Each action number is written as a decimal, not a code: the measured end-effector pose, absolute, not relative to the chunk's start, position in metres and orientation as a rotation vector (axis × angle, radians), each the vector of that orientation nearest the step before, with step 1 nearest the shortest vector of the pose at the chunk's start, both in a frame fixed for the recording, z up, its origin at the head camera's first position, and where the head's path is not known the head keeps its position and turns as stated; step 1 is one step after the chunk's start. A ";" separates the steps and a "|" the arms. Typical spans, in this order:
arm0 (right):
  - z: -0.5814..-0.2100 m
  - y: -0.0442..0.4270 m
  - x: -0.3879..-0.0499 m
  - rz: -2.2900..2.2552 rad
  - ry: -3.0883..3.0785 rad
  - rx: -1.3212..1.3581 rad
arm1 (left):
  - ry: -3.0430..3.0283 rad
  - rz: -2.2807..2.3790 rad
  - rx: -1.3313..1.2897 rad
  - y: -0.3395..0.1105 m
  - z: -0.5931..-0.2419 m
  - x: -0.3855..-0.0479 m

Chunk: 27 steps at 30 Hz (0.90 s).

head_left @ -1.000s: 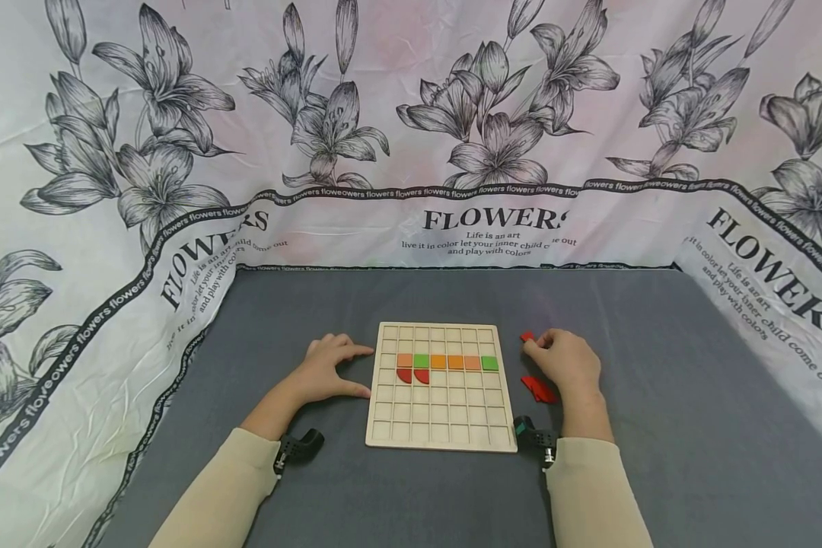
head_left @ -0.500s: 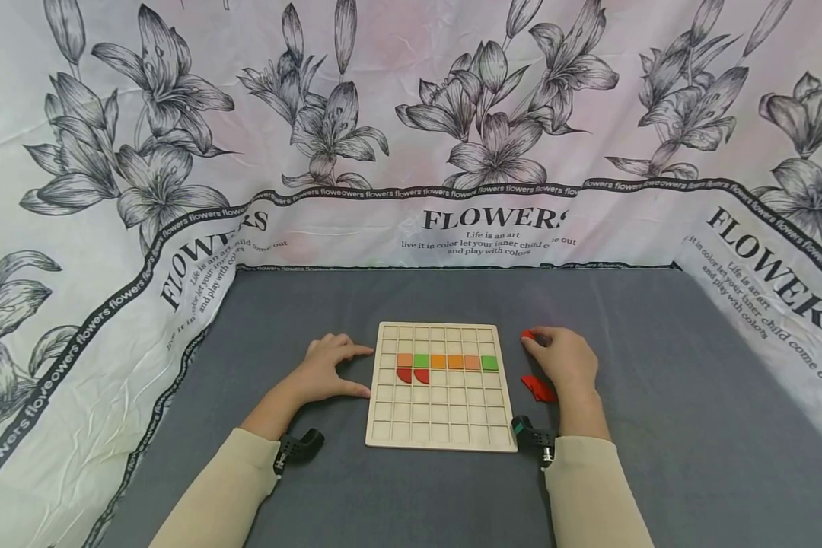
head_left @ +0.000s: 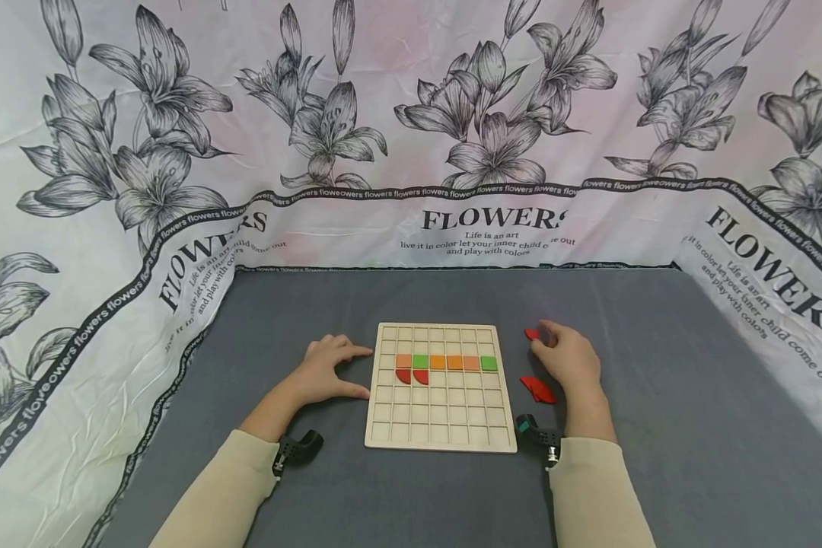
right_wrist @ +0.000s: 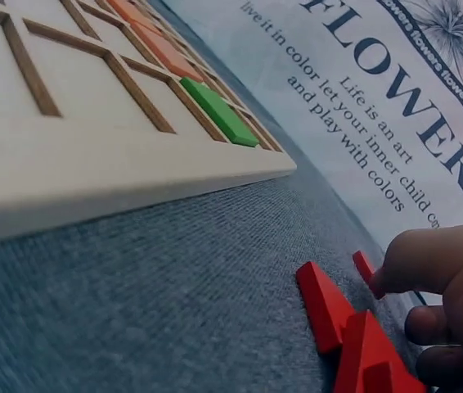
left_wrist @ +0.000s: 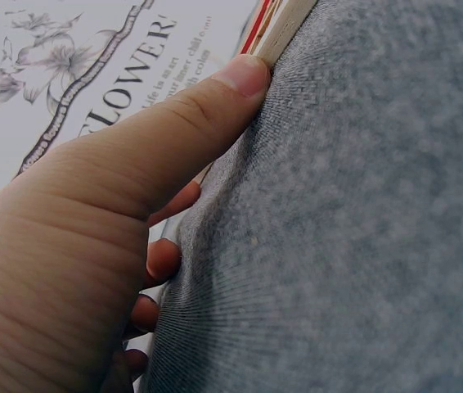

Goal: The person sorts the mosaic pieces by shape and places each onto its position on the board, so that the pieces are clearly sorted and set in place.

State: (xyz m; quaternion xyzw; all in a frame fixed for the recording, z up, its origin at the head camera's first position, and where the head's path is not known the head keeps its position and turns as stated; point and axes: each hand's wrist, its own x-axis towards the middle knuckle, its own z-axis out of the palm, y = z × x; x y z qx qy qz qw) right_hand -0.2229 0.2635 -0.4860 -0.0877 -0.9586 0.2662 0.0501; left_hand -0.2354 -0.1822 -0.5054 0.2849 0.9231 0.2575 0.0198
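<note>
A square wooden grid board (head_left: 445,446) lies on the table in the head view. One row bears orange, peach and green square tiles (head_left: 489,364). Below that row, two red quarter-circle pieces (head_left: 421,377) sit in cells. My left hand (head_left: 320,371) rests beside the board, thumb and index finger spread and touching its left edge; the left wrist view shows the thumb tip (left_wrist: 244,75) against the edge. Right of the board, my right hand (head_left: 571,363) pinches a small red piece (head_left: 531,334) between thumb and index finger. Its far part is hidden by the fingers.
Several red pieces (head_left: 538,390) lie overlapping on the grey cloth between the board and my right forearm. Each wrist wears a black camera mount (head_left: 301,447). A flower-printed curtain (head_left: 493,236) stands behind and along both sides of the table.
My right hand first covered more of the small red piece, then shifted slightly right with it, so more of the piece shows. My left hand and the board have stayed in place.
</note>
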 end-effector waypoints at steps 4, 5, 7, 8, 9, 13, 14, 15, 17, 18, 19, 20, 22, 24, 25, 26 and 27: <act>-0.484 0.265 -0.223 0.822 -2.971 -0.238 | 2.864 0.796 0.882 -0.182 -0.504 -0.235; -0.483 0.265 -0.223 0.830 -2.977 -0.241 | 2.864 0.794 0.883 -0.182 -0.504 -0.235; -0.482 0.265 -0.223 0.841 -2.975 -0.249 | 2.863 0.793 0.884 -0.182 -0.505 -0.235; -0.482 0.265 -0.222 0.845 -2.972 -0.252 | 2.862 0.794 0.885 -0.182 -0.505 -0.235; -0.482 0.265 -0.222 0.848 -2.966 -0.255 | 2.861 0.795 0.886 -0.182 -0.505 -0.235; -0.482 0.265 -0.221 0.853 -2.945 -0.267 | 2.858 0.804 0.887 -0.182 -0.505 -0.236; -0.483 0.264 -0.221 0.851 -2.941 -0.271 | 2.859 0.807 0.889 -0.182 -0.506 -0.236; -0.483 0.264 -0.221 0.850 -2.938 -0.272 | 2.858 0.808 0.889 -0.182 -0.506 -0.236; -0.484 0.264 -0.222 0.846 -2.933 -0.275 | 2.859 0.807 0.890 -0.183 -0.506 -0.236; -0.484 0.264 -0.222 0.847 -2.931 -0.276 | 2.860 0.807 0.890 -0.183 -0.506 -0.236; -0.484 0.263 -0.222 0.849 -2.927 -0.277 | 2.862 0.807 0.891 -0.183 -0.507 -0.236; -0.484 0.264 -0.222 0.855 -2.923 -0.276 | 2.862 0.806 0.891 -0.182 -0.506 -0.236; -0.483 0.264 -0.222 0.891 -2.905 -0.273 | 2.864 0.804 0.894 -0.182 -0.506 -0.236; -0.482 0.265 -0.222 0.943 -2.876 -0.263 | 2.865 0.804 0.896 -0.182 -0.506 -0.236; -0.481 0.266 -0.222 0.972 -2.860 -0.253 | 2.866 0.803 0.897 -0.182 -0.506 -0.236; -0.481 0.266 -0.222 1.003 -2.845 -0.240 | 2.867 0.802 0.897 -0.182 -0.506 -0.236; -0.480 0.267 -0.222 1.033 -2.829 -0.222 | 2.868 0.801 0.897 -0.182 -0.506 -0.236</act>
